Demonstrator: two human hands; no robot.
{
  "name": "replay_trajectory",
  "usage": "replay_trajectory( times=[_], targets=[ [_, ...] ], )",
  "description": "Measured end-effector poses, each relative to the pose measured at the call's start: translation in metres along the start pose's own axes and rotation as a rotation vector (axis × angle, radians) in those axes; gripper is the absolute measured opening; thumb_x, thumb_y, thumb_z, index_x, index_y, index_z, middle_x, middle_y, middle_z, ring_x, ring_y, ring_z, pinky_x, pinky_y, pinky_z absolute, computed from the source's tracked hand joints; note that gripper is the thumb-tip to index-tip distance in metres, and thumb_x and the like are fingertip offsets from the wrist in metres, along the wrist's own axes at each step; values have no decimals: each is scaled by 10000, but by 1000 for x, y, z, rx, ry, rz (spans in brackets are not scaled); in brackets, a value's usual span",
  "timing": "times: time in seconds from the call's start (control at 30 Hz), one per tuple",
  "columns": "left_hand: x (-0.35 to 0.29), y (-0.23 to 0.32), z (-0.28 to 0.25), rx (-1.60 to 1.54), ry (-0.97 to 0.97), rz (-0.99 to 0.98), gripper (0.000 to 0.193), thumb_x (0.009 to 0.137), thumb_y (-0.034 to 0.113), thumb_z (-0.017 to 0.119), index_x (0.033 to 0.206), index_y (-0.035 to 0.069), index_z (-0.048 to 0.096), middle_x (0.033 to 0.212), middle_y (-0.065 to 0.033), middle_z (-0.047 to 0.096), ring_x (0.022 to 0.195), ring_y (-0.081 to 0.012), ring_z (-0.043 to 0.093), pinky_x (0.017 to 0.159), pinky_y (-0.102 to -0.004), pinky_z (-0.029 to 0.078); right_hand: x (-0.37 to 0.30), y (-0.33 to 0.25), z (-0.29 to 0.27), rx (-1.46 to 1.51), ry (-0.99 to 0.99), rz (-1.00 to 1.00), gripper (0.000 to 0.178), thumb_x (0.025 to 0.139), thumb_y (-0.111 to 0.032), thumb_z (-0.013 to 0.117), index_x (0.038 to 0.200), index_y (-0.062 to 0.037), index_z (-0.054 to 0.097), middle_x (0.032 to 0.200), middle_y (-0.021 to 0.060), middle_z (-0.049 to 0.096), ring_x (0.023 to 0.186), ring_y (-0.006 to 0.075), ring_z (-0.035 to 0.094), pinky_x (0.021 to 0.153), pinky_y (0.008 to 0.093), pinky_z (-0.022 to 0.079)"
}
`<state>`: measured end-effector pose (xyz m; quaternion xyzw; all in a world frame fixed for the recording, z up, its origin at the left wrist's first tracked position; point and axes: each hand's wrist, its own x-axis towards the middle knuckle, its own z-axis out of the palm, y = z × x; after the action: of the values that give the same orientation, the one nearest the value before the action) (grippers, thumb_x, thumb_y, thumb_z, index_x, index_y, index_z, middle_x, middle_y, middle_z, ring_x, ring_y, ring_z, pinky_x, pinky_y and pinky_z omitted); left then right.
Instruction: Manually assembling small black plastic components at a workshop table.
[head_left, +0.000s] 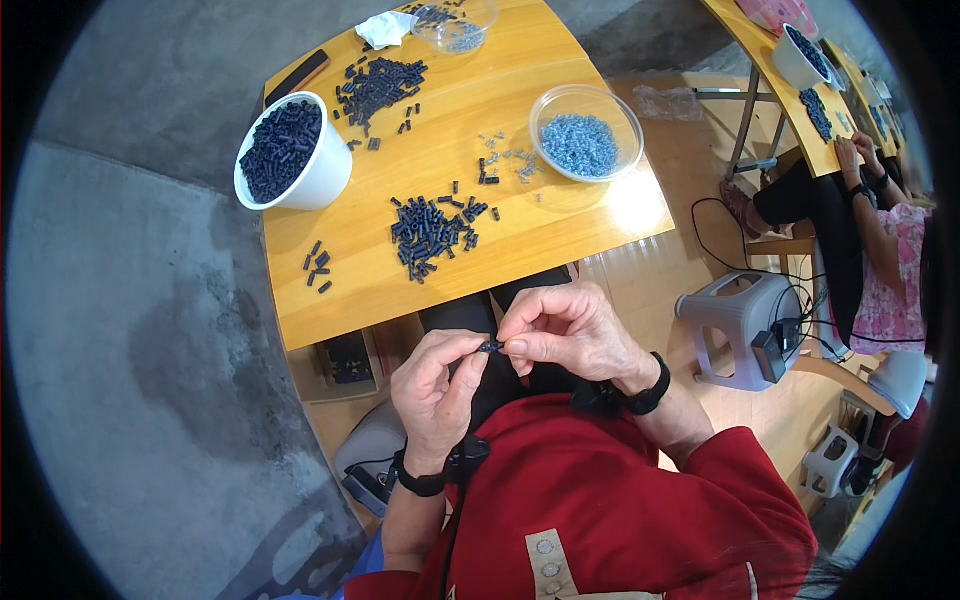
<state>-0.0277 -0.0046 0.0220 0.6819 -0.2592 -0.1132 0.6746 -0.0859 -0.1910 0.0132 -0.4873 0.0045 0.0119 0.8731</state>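
In front of my red top, both hands meet just off the table's near edge. My left hand (437, 388) is closed, with thumb and forefinger pinching a small black tube-shaped piece (490, 347). My right hand (578, 335) is closed too, its thumb and forefinger pressed together at the right end of that piece. Whatever sits between those right fingertips is hidden. On the table ahead lies a loose pile of similar black pieces (430, 235). To its right, a clear round tub (637, 140) holds many small, clear bluish parts (578, 146).
A white bucket (335, 180) full of black pieces stands at the table's left edge. Beyond it are another black pile (380, 88), a dark phone-like slab (297, 77) and a white tissue (386, 30). At right, another person (885, 235) sits by a grey stool (742, 325) with cables.
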Motion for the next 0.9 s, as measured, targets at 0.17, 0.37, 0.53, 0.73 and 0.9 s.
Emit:
replay_trajectory(
  times=[0.17,0.37,0.53,0.73,0.9],
  targets=[
    [1,1,0,-17,-2,5,170,843,-96,658,1006,-48,673,945,-129,672,858,-170,630,749,-268,492,3,0,-4,-12,-19,-59,69,911,-40,679,963,4,671,820,36,662,690,73,624,627,215,532],
    [2,3,0,-25,-10,-7,168,840,-105,654,999,-52,672,934,-131,673,831,-164,632,725,-256,492,2,-1,-3,-91,-49,-98,75,910,-51,682,966,-2,673,823,26,645,687,78,610,606,215,498],
    [3,3,-1,10,-35,7,164,840,-106,654,994,-52,671,918,-128,671,809,-159,628,697,-256,493,2,-7,-2,-186,-60,-126,72,904,-49,685,964,-10,677,832,37,640,698,88,613,606,222,492],
    [4,9,-3,53,-69,-52,103,840,-70,664,943,-59,664,905,-126,665,820,-157,628,729,-254,498,6,-13,-8,-467,-121,-271,59,869,-41,704,922,-25,683,844,54,659,705,124,624,608,249,479],
    [3,9,-1,89,-106,-60,114,834,-68,662,947,-52,660,874,-104,651,759,-141,600,674,-250,477,10,-17,-7,-569,-184,-338,69,835,-41,722,883,-29,673,854,67,669,718,181,635,620,299,480]
  ],
)
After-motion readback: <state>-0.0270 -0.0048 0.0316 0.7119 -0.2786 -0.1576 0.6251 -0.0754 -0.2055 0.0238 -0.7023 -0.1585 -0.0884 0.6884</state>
